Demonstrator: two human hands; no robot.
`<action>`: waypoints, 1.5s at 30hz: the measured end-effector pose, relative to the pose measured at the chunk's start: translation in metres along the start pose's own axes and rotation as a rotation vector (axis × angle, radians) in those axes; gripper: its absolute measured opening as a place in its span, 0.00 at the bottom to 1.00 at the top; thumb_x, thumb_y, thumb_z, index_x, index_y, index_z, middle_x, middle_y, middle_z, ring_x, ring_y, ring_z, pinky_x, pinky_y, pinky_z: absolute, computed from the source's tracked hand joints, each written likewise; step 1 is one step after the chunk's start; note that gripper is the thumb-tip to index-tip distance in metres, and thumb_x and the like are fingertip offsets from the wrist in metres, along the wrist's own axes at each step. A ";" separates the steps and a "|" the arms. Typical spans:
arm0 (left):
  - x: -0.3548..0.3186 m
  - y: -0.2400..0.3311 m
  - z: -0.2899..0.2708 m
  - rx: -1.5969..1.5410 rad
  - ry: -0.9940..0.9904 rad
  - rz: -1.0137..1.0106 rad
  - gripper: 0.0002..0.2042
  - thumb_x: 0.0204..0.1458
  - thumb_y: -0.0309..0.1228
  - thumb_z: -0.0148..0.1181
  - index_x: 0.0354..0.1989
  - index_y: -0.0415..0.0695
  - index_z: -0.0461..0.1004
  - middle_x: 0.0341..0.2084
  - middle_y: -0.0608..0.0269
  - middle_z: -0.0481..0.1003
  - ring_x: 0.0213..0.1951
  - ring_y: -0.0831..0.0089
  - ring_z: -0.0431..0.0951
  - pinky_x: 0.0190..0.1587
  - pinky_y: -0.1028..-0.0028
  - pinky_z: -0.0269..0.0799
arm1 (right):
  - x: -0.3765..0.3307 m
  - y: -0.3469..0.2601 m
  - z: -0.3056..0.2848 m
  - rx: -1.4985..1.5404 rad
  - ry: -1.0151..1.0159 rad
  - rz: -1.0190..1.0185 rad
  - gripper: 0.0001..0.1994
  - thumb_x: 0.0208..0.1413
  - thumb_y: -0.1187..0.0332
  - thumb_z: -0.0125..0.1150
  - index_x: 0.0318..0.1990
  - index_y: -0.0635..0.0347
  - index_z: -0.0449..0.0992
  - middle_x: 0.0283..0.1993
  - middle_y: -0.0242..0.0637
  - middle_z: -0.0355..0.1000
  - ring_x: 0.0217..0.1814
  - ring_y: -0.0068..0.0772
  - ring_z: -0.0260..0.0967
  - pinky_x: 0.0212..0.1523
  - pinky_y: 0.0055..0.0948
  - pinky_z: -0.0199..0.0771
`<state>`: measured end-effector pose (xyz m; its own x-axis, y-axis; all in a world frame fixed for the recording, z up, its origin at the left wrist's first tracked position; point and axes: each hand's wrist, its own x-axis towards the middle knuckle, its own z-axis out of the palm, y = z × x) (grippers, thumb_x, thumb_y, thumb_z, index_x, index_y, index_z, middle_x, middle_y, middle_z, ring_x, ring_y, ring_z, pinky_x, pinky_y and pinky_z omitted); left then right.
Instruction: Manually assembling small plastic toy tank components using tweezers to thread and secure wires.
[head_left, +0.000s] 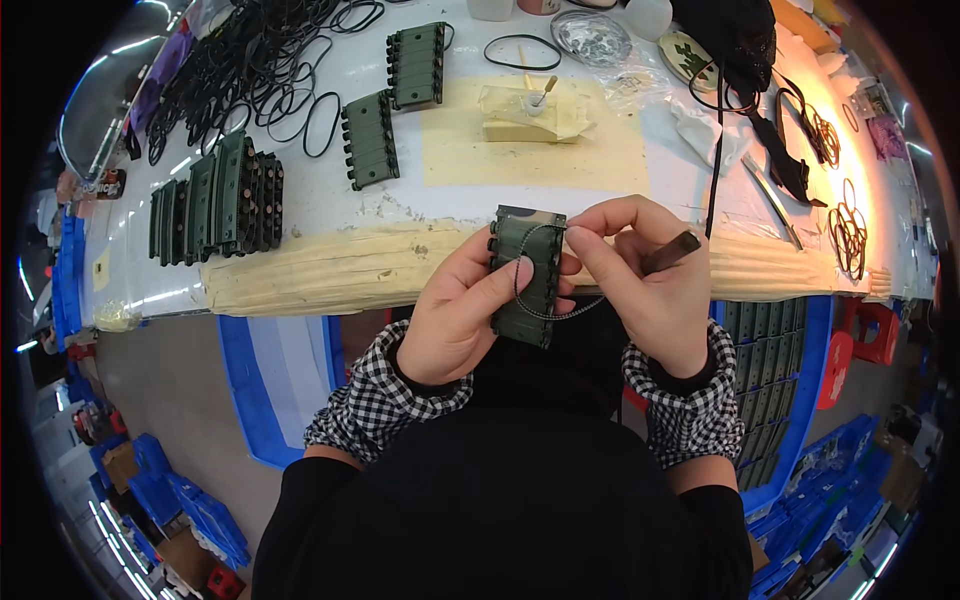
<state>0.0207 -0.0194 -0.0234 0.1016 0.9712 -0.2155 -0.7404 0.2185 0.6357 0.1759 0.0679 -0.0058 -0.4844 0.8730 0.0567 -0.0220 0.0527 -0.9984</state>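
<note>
Two bare hands, left hand (455, 320) and right hand (640, 285), no gloves, no rings or watch in view. Black-and-white checked cuffs, gathered and elastic, at both wrists: left cuff (385, 400), right cuff (690, 405). Over the forearms nearer the body, plain black sleeves: left sleeve (310, 510), right sleeve (715, 525). Between them, a plain black garment (510, 500) across the front, without visible print or buttons.

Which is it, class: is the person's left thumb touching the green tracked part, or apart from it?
Touching. The head view shows the left hand gripping the green tracked part, thumb pressed flat on its face.
</note>
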 end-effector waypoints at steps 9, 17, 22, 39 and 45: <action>0.000 -0.010 0.003 0.068 0.082 0.074 0.16 0.61 0.31 0.50 0.55 0.38 0.63 0.44 0.59 0.72 0.43 0.72 0.75 0.46 0.69 0.75 | -0.001 -0.001 0.004 0.036 0.006 0.084 0.04 0.52 0.75 0.61 0.31 0.67 0.75 0.25 0.25 0.73 0.16 0.04 0.53 0.15 0.11 0.47; 0.001 -0.009 0.003 0.182 0.117 0.145 0.15 0.60 0.29 0.51 0.53 0.36 0.64 0.41 0.60 0.73 0.41 0.72 0.76 0.46 0.71 0.74 | 0.000 -0.003 0.001 -0.115 -0.005 0.057 0.04 0.51 0.75 0.61 0.33 0.66 0.77 0.24 0.24 0.72 0.15 0.05 0.49 0.15 0.13 0.46; 0.000 -0.008 0.003 0.173 0.112 0.107 0.15 0.60 0.29 0.51 0.53 0.36 0.64 0.42 0.59 0.73 0.41 0.72 0.76 0.46 0.71 0.75 | 0.003 -0.002 -0.006 -0.048 -0.031 0.097 0.04 0.51 0.75 0.62 0.33 0.67 0.77 0.23 0.23 0.72 0.16 0.06 0.47 0.17 0.13 0.45; 0.003 -0.012 0.012 0.218 0.216 0.262 0.13 0.60 0.30 0.53 0.49 0.36 0.65 0.40 0.59 0.74 0.39 0.74 0.77 0.44 0.74 0.75 | -0.003 -0.007 0.011 -0.380 0.032 -0.175 0.05 0.46 0.80 0.62 0.32 0.66 0.77 0.24 0.37 0.71 0.24 0.26 0.70 0.24 0.24 0.68; 0.005 -0.014 0.012 0.090 0.203 0.243 0.11 0.61 0.29 0.50 0.48 0.37 0.65 0.38 0.60 0.74 0.39 0.75 0.76 0.44 0.75 0.74 | -0.005 0.000 0.014 -0.199 0.070 -0.036 0.06 0.47 0.79 0.63 0.34 0.65 0.78 0.26 0.36 0.72 0.23 0.23 0.69 0.22 0.21 0.66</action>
<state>0.0395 -0.0165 -0.0251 -0.2118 0.9592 -0.1875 -0.6645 -0.0006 0.7473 0.1661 0.0564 -0.0063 -0.4242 0.9001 0.0995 0.1380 0.1729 -0.9752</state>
